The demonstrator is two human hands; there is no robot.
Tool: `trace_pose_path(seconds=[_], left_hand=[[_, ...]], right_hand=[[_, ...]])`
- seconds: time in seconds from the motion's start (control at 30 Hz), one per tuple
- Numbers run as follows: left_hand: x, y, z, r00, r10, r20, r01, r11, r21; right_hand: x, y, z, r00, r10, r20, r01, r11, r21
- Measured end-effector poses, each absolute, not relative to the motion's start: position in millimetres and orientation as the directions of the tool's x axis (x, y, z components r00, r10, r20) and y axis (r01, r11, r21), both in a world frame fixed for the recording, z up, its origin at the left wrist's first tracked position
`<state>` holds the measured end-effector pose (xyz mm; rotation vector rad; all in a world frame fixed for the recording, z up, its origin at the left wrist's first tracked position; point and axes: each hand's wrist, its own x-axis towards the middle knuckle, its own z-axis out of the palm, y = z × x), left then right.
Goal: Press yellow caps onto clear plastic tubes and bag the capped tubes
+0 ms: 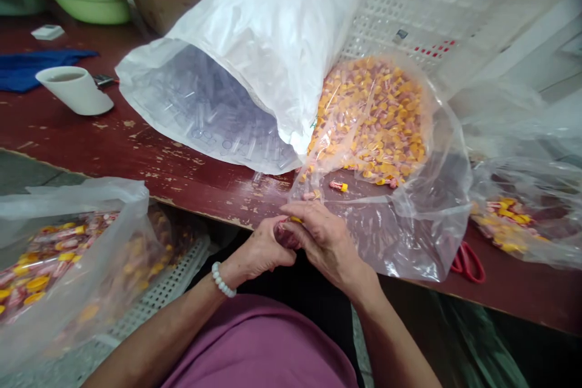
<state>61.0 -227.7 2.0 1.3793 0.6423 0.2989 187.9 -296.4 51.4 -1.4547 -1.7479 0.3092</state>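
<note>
My left hand [262, 250] is closed around a small reddish tube [285, 235] at the table's front edge. My right hand [325, 242] bends over it from the other side, thumb and fingers pressed on the top, where a bit of yellow shows; the fingers hide most of it. Just beyond my hands, a red-and-white tube with a yellow cap [339, 186] lies on a clear plastic bag [409, 224]. The bag's far part bulges with many yellow-capped pieces [377, 115]. To its left, a white sack [273, 30] lies with its mouth toward me, clear empty tubes [218, 121] inside.
At lower left, an open bag of yellow-capped tubes [59, 254] stands by a white perforated basket [154, 291]. Red-handled scissors [470, 262] and another bag of pieces [513, 218] are at right. A white cup [75, 91], blue cloth [36, 66] and green basin [86, 3] sit at left.
</note>
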Motion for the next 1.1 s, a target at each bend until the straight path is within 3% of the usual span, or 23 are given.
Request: trace_pose_path(seconds=[0.1, 0.2, 0.3, 0.37, 0.43, 0.5, 0.6, 0.7, 0.8, 0.87, 1.1], left_hand=[[61, -227, 5, 0.802, 0.553, -0.225, 0.180, 0.135, 0.974], [61, -227, 8, 0.808, 0.559, -0.184, 0.130, 0.136, 0.982], [62, -231, 10, 0.813, 0.569, -0.121, 0.182, -0.051, 0.982], [63, -235, 9, 0.819, 0.567, -0.087, 0.240, -0.201, 0.950], [64, -237, 6, 0.821, 0.565, -0.080, 0.253, -0.236, 0.938], [63, -237, 4, 0.820, 0.559, -0.119, 0.206, -0.095, 0.974], [58, -230, 1, 0.811, 0.519, -0.269, 0.137, 0.279, 0.951], [52, -224, -1, 0.819, 0.475, -0.323, 0.056, 0.493, 0.868], [51, -224, -2, 0.818, 0.495, -0.293, -0.079, 0.601, 0.795], [52, -227, -1, 0.810, 0.495, -0.313, -0.113, 0.657, 0.746], [54, -235, 6, 0.780, 0.497, -0.381, -0.109, 0.707, 0.699]], right_hand=[[191, -295, 54, -0.069, 0.909, 0.412, 0.710, 0.335, -0.619], [199, -288, 54, 0.232, 0.852, 0.468, 0.646, 0.225, -0.730], [193, -274, 46, 0.470, 0.690, 0.550, 0.638, 0.165, -0.753], [183, -265, 37, 0.365, 0.717, 0.594, 0.725, 0.182, -0.664], [175, -260, 30, 0.246, 0.784, 0.570, 0.756, 0.213, -0.619], [175, -258, 28, 0.309, 0.793, 0.525, 0.674, 0.207, -0.709], [186, -267, 34, 0.469, 0.765, 0.441, 0.518, 0.166, -0.839], [194, -285, 38, 0.280, 0.873, 0.399, 0.636, 0.143, -0.759], [189, -300, 32, 0.023, 0.935, 0.353, 0.800, 0.195, -0.568], [182, -305, 23, -0.020, 0.939, 0.343, 0.843, 0.200, -0.499], [174, -303, 6, 0.017, 0.919, 0.395, 0.847, 0.197, -0.494]])
